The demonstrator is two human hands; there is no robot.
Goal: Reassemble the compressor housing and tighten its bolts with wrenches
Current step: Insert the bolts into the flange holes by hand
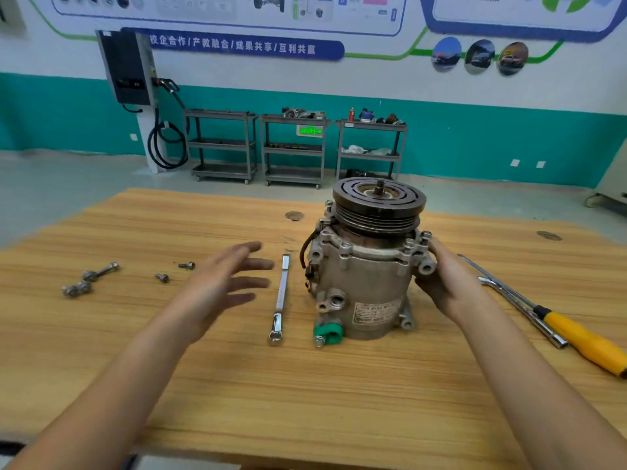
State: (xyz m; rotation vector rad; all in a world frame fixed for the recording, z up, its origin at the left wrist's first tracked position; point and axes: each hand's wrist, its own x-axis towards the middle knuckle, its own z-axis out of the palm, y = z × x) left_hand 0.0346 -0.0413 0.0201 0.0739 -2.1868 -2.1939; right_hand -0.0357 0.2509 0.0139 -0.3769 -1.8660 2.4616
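The grey metal compressor stands upright on the wooden table, its dark grooved pulley on top and a green cap at its base. My right hand rests against the compressor's right side, fingers wrapped toward its back. My left hand hovers above the table left of the compressor, fingers spread and holding nothing. A flat silver wrench lies between my left hand and the compressor. Two short bolts and two long bolts lie at the left.
A yellow-handled tool and an L-shaped socket wrench lie on the table to the right of the compressor. Three grey shelf carts stand by the far wall, beyond open floor.
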